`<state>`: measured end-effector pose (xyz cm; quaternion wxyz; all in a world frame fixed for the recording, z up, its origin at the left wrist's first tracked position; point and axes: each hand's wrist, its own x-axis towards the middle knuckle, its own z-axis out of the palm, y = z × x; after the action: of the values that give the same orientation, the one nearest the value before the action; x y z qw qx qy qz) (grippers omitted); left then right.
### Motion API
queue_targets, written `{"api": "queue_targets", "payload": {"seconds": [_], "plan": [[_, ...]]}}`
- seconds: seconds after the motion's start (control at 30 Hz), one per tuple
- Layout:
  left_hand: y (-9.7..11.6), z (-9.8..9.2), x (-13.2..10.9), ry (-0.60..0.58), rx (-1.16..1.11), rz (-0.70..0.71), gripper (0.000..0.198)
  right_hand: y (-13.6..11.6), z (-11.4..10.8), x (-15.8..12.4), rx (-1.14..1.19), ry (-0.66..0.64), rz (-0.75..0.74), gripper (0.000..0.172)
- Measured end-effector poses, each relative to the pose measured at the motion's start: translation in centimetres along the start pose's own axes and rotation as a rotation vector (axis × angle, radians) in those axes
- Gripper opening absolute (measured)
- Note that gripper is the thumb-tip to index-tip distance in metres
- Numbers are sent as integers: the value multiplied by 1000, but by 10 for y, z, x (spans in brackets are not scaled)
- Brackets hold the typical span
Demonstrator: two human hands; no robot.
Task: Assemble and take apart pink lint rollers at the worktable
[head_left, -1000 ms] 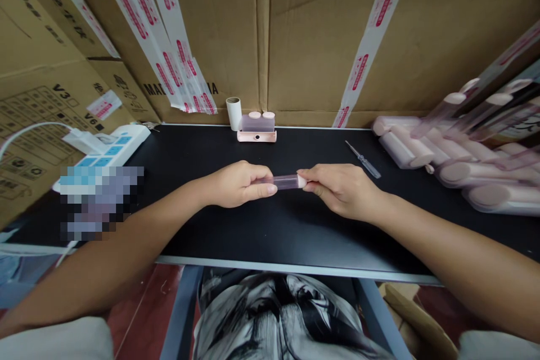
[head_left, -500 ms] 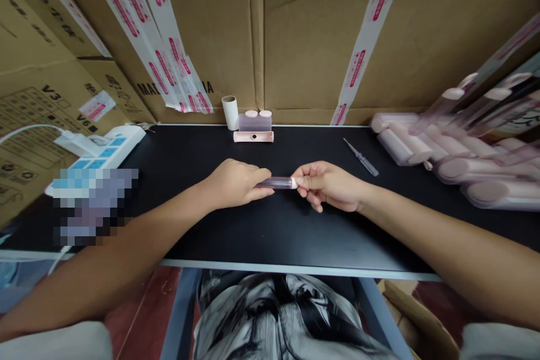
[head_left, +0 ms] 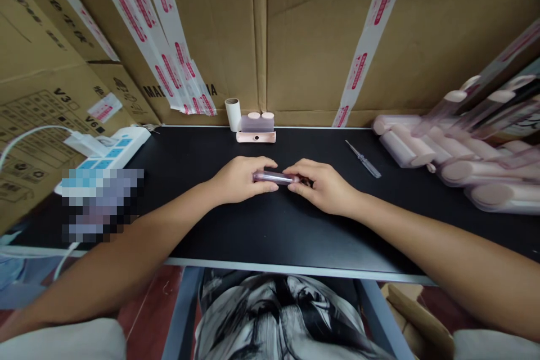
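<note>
A small clear purple tube (head_left: 273, 177) lies level between my two hands over the black table (head_left: 253, 225). My left hand (head_left: 240, 179) grips its left end with thumb and fingers. My right hand (head_left: 321, 185) closes over its right end, hiding the pale cap there. Both hands rest low, close to the table top, near its middle.
A pink holder with two purple capped tubes (head_left: 256, 126) and a white paper roll (head_left: 233, 113) stand at the back by the cardboard wall. A small screwdriver (head_left: 363, 158) lies right of my hands. Pink cylinders (head_left: 447, 152) are piled at right. A power strip (head_left: 105, 149) sits left.
My hands have drawn closer together and slightly lower; my right hand now covers the tube's cap end, which showed between the hands before.
</note>
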<state>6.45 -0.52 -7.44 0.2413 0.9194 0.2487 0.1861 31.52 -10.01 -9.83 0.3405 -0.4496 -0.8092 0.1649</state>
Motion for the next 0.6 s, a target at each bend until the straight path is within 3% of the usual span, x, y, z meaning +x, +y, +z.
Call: {"api": "queue_targets", "payload": {"seconds": [0.13, 0.23, 0.37, 0.47, 0.6], "plan": [[-23, -19, 7, 165, 110, 41, 66, 8, 3, 2, 19, 88, 76, 24], [-49, -30, 14, 273, 334, -64, 65, 17, 6, 2, 130, 189, 178, 27], [-75, -25, 23, 220, 412, -250, 73, 23, 12, 4, 426, 243, 321, 32], [-81, -18, 26, 177, 392, -255, 56, 23, 15, 7, 539, 251, 361, 35], [-76, -17, 26, 217, 370, -210, 37, 23, 15, 8, 537, 261, 350, 35]]}}
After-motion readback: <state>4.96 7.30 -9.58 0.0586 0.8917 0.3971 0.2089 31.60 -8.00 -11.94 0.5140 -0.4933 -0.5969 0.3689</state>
